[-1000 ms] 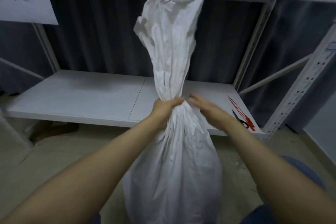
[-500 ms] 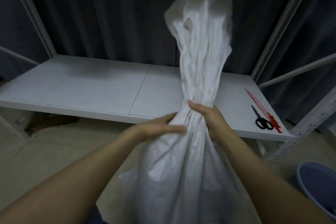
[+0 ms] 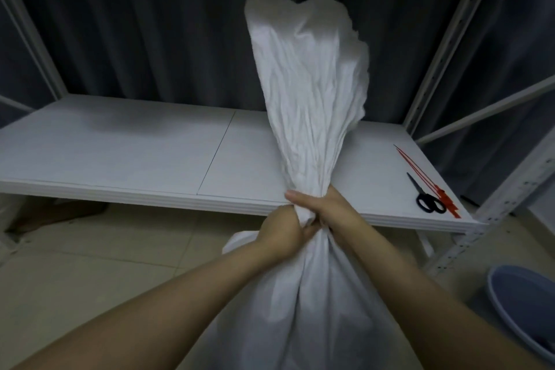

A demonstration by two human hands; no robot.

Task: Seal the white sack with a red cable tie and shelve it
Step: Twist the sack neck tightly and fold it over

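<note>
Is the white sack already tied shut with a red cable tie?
Not yet. Both hands, left hand and right hand, squeeze the white sack at its gathered neck; the red cable ties lie on the shelf.

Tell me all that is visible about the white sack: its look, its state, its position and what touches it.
The white sack looks like thin, creased woven fabric. It stands upright on the floor before the shelf, its body full. Its neck is gathered tight; the loose top fans upward above. The left hand and the right hand both clench the neck. No tie is on it yet; the red cable ties lie on the shelf.
</note>
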